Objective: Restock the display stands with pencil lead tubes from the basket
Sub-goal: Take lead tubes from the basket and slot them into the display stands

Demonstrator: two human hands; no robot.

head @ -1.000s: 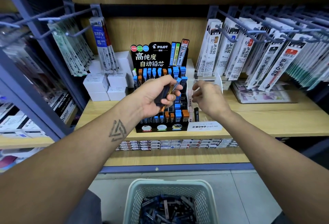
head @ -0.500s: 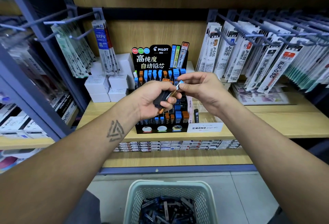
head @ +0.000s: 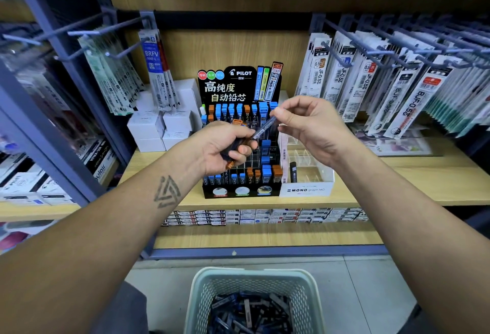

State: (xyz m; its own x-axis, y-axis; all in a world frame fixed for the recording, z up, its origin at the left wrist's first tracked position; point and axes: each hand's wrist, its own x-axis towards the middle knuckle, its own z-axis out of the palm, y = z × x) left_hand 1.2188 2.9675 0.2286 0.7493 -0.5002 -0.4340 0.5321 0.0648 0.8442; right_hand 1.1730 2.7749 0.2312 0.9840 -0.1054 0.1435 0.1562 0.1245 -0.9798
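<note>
A pale basket (head: 254, 278) is standing on the floor, holding many dark pencil lead tubes (head: 249, 312). On the wooden shelf (head: 397, 182), the black display stand (head: 238, 148) is carrying blue and orange tubes in rows; a clear stand (head: 307, 174) just beside it is holding one black tube. The left hand (head: 225, 148) is gripping a bundle of tubes (head: 233, 148). The right hand (head: 313, 126) is pinching one dark tube (head: 263, 129) over the black stand.
</note>
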